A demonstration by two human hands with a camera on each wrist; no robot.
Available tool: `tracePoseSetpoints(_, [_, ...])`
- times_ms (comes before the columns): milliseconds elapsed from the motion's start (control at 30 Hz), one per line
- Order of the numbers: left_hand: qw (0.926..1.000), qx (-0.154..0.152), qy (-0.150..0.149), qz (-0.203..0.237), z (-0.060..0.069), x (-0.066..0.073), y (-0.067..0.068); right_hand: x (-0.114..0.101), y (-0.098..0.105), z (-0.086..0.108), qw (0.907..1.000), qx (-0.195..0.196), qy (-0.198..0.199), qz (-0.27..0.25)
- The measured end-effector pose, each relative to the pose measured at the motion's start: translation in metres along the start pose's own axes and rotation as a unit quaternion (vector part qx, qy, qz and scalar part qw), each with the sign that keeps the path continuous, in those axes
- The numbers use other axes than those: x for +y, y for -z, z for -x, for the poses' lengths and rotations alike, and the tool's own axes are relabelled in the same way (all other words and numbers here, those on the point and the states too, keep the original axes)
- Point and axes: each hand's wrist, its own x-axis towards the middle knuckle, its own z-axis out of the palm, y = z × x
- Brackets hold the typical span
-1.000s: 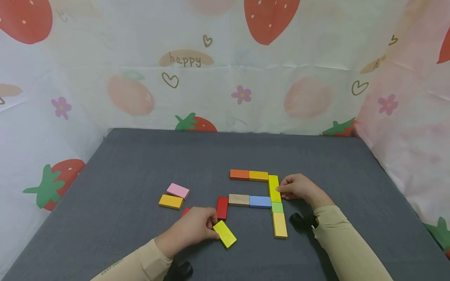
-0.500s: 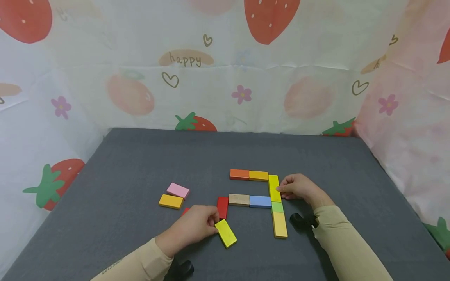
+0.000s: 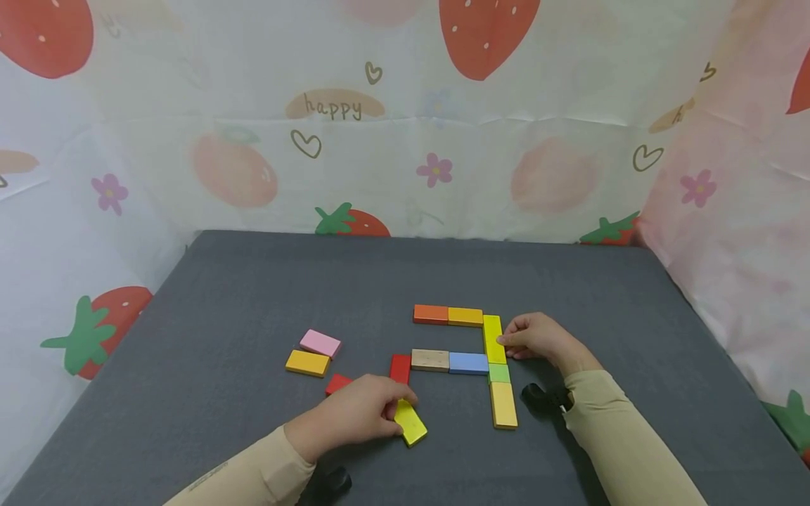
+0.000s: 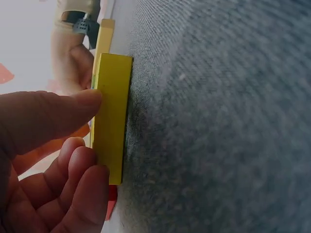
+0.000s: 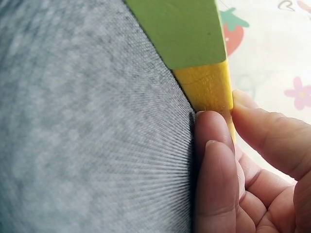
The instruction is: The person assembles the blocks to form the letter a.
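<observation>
Left fingers and right fingers each touch 1 yellow block.

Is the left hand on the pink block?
No, in the head view the left hand grips a yellow block, while the pink block lies apart from it.

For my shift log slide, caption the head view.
Left hand pinches a nearer yellow block; right hand touches a farther yellow block.

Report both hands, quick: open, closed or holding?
Left hand: closed, pinching the angled yellow block.
Right hand: touching the long yellow block beyond the green block; whether it grips can't be told.
</observation>
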Motion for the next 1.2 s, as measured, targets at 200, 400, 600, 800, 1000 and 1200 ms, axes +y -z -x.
tracePoseSetpoints(200, [0.9999,-0.007,-0.01,-0.007,-0.001,0.0,0.0,0.0,0.0,0.001,1.0,0.002,0.004,0.003])
tracePoseSetpoints(400, [0.9999,-0.011,-0.007,-0.009,-0.001,0.001,0.001,0.0,0.0,0.001,1.0,-0.001,0.007,0.002])
tracePoseSetpoints(600, [1.0,-0.002,-0.002,0.004,0.001,-0.002,0.008,0.0,0.0,0.001,1.0,0.0,0.003,0.002])
tracePoseSetpoints(800, [0.9989,0.029,0.015,0.033,0.006,-0.015,0.023,0.0,0.0,0.001,1.0,0.002,-0.001,0.001])
tracePoseSetpoints(1000, [0.9951,0.081,0.04,0.04,0.015,-0.029,0.04,0.0,0.0,0.001,1.0,0.001,-0.003,0.002])
tracePoseSetpoints(1200, [0.9901,0.12,0.066,0.028,0.027,-0.046,0.055,0.0,0.001,0.001,1.0,0.0,0.0,0.004])
